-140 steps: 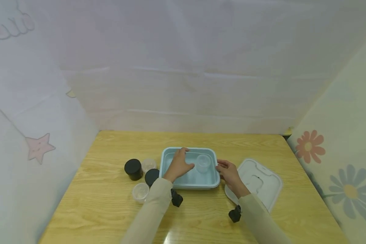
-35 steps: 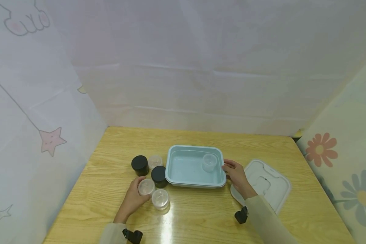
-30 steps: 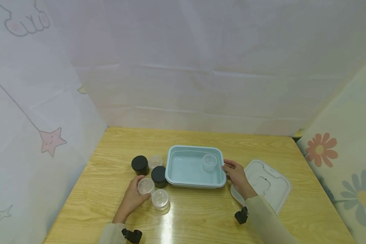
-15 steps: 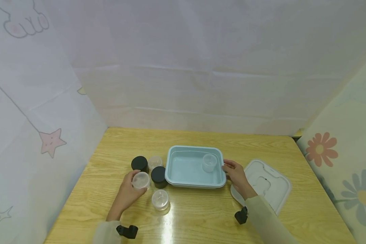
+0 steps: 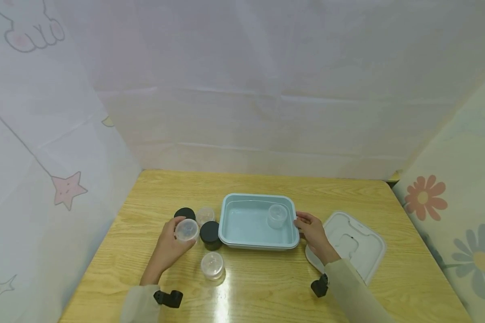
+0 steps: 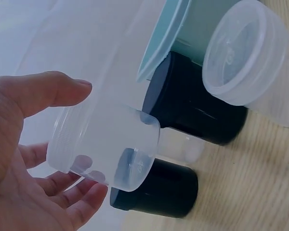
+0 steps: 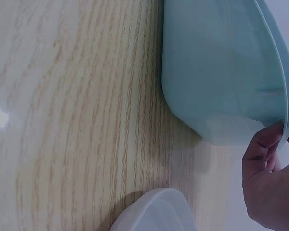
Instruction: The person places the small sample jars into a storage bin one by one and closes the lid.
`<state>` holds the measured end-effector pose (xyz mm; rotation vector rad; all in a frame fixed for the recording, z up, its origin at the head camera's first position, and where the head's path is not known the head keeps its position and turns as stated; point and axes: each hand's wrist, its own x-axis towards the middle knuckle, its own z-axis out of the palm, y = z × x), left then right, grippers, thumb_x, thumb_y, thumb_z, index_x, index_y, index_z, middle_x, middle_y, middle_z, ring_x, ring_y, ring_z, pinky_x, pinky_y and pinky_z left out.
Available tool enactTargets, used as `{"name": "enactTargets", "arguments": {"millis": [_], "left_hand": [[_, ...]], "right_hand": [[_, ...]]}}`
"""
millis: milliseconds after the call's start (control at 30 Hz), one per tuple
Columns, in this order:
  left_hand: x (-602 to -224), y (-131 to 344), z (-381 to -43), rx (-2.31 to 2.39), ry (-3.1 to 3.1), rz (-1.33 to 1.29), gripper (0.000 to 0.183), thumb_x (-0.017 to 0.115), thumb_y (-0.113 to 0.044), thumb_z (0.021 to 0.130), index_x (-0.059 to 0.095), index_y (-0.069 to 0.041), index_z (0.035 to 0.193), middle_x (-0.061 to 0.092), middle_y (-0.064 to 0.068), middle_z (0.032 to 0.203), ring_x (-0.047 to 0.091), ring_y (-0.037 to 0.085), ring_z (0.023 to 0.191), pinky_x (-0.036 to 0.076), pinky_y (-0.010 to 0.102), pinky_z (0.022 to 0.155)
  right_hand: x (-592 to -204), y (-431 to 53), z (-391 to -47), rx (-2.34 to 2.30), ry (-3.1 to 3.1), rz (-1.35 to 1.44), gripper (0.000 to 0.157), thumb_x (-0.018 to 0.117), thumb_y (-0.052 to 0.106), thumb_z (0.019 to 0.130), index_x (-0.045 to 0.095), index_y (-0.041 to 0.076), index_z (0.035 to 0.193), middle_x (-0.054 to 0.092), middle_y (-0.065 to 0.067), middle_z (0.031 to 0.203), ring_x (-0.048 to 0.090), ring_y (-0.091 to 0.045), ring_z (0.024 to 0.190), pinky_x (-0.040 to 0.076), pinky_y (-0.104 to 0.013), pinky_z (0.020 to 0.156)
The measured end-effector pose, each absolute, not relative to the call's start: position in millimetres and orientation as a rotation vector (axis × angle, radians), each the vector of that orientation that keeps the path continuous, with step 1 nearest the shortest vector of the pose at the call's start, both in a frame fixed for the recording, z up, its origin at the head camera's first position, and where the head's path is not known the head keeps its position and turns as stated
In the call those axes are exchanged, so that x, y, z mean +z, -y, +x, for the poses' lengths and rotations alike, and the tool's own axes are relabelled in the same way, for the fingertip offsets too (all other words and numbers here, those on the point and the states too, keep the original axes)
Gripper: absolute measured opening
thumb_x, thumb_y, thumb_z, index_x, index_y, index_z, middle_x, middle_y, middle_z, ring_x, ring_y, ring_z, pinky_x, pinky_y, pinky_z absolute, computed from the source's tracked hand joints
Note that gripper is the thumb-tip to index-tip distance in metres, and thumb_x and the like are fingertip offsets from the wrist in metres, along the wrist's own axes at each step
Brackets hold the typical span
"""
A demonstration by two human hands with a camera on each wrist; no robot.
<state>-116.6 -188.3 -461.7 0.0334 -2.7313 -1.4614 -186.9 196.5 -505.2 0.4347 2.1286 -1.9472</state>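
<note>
My left hand grips a clear plastic jar between thumb and fingers, lifted off the table. In the left wrist view the same jar lies tilted across the fingers, its ridged lid end toward the palm. Two black jars stand close by it. My right hand pinches the right rim of a light blue tub; in the right wrist view, fingers hold the tub's edge. Inside the tub, on its right side, stands another clear jar.
Another clear jar stands in front of the black ones, and one more clear jar behind them. To the right lies a white lid, partly under my right forearm. Fabric walls surround the wooden table.
Earlier my left hand was inside the tub beside the jar there. Since then it has gone to the left, gripped another clear jar and raised it slightly leftward. My right hand stays at the rim.
</note>
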Motion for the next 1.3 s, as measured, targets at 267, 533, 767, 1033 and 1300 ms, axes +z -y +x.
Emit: {"name": "enactTargets", "arguments": {"millis": [267, 533, 767, 1033, 1300], "left_hand": [[-454.7, 183.4, -122.7, -1.437, 2.722, -0.017, 0.065, 0.073, -0.011, 0.07, 0.04, -0.006, 0.126, 0.042, 0.018, 0.12, 0.047, 0.032, 0.105, 0.041, 0.049, 0.084], [-448.6, 166.4, -133.2, -1.425, 2.702, -0.111, 0.067, 0.074, -0.015, 0.071, 0.039, -0.003, 0.127, 0.041, 0.02, 0.122, 0.048, 0.033, 0.105, 0.043, 0.047, 0.082], [-442.8, 150.1, -142.0, -1.445, 2.752, -0.075, 0.067, 0.073, -0.018, 0.072, 0.038, -0.005, 0.128, 0.04, 0.018, 0.122, 0.048, 0.032, 0.104, 0.042, 0.046, 0.083], [-434.0, 129.8, -154.4, -1.482, 2.764, -0.132, 0.067, 0.073, -0.022, 0.074, 0.038, -0.006, 0.13, 0.041, 0.016, 0.123, 0.048, 0.029, 0.104, 0.045, 0.043, 0.082], [-439.5, 114.4, -165.7, -1.565, 2.768, -0.125, 0.067, 0.073, -0.026, 0.073, 0.04, -0.009, 0.129, 0.043, 0.013, 0.123, 0.049, 0.027, 0.102, 0.044, 0.042, 0.081]], "right_hand": [[-504.6, -197.0, -187.3, -1.953, -2.133, 0.426, 0.041, 0.051, 0.01, 0.089, 0.043, 0.003, 0.128, 0.05, -0.008, 0.108, 0.053, -0.011, 0.087, 0.05, -0.027, 0.069], [-503.7, -197.0, -187.5, -1.953, -2.126, 0.427, 0.041, 0.051, 0.009, 0.089, 0.042, 0.002, 0.129, 0.049, -0.008, 0.107, 0.053, -0.011, 0.085, 0.05, -0.026, 0.068], [-504.9, -196.4, -188.2, -1.943, -2.138, 0.434, 0.041, 0.051, 0.011, 0.089, 0.043, 0.003, 0.128, 0.05, -0.009, 0.109, 0.053, -0.012, 0.087, 0.05, -0.026, 0.069], [-505.9, -196.5, -187.0, -1.946, -2.144, 0.431, 0.04, 0.05, 0.01, 0.089, 0.043, 0.003, 0.128, 0.048, -0.007, 0.106, 0.052, -0.014, 0.088, 0.05, -0.026, 0.068], [-505.4, -196.1, -186.5, -1.954, -2.128, 0.446, 0.041, 0.051, 0.009, 0.089, 0.043, 0.002, 0.128, 0.049, -0.009, 0.11, 0.053, -0.013, 0.088, 0.05, -0.029, 0.071]]}}
